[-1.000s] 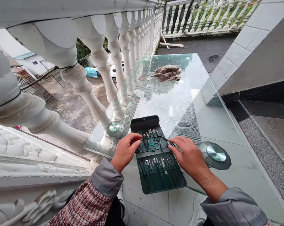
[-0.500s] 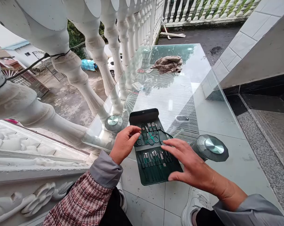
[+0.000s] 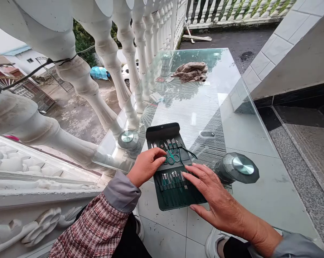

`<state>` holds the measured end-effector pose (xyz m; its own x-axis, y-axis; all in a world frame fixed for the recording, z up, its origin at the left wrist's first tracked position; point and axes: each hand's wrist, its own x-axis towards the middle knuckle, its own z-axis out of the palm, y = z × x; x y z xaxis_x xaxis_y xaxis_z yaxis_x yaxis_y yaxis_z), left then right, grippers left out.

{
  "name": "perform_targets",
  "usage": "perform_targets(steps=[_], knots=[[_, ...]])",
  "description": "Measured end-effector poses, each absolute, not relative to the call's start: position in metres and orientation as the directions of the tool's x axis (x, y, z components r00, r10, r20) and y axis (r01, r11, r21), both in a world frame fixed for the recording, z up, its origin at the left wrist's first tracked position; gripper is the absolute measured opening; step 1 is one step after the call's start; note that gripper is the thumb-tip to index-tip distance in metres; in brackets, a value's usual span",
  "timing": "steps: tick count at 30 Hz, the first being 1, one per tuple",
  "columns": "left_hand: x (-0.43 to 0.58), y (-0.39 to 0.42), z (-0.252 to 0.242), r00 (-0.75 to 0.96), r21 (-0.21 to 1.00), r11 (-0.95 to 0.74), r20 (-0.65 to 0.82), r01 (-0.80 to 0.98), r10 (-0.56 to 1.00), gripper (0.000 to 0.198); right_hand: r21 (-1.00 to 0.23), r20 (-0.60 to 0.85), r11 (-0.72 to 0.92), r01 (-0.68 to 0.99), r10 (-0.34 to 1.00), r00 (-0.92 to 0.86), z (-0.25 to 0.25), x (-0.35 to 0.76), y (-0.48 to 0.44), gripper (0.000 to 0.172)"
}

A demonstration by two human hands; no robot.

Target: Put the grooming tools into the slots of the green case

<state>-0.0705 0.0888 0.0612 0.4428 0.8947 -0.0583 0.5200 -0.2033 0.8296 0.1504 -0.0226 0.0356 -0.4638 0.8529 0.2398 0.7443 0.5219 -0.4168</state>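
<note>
An open dark green manicure case [image 3: 165, 141] lies on a glass table [image 3: 204, 107], with small metal tools in two rows and green-handled scissors [image 3: 173, 157] in the upper row. My left hand [image 3: 145, 165] rests on the case's left side, fingers curled, fingertips touching the tools beside the scissors. My right hand [image 3: 210, 195] lies flat, fingers stretched out, over the lower right part of the case and its lower row of tools [image 3: 169, 178]. A thin dark tool [image 3: 190, 153] sticks out past the case's right edge.
Round metal table fittings sit at the left [image 3: 128, 138] and right [image 3: 241, 166] of the case. A small dark oval object [image 3: 207, 134] lies beyond it, a crumpled brown cloth [image 3: 191, 71] at the far end. A white balustrade [image 3: 108, 61] runs along the left; a tiled wall [image 3: 285, 46] rises on the right.
My right hand left the thin tool at the upper right and moved down to lie flat on the lower part of the case. My left hand slid slightly right onto the tools.
</note>
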Motion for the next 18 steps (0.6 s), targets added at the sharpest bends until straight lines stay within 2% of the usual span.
perform_targets(steps=[18], knots=[[-0.071, 0.088, 0.062, 0.439, 0.818, -0.192, -0.081, 0.542, 0.895, 0.017, -0.459, 0.265, 0.485, 0.744, 0.875, -0.406, 0.035, 0.146, -0.021, 0.071]])
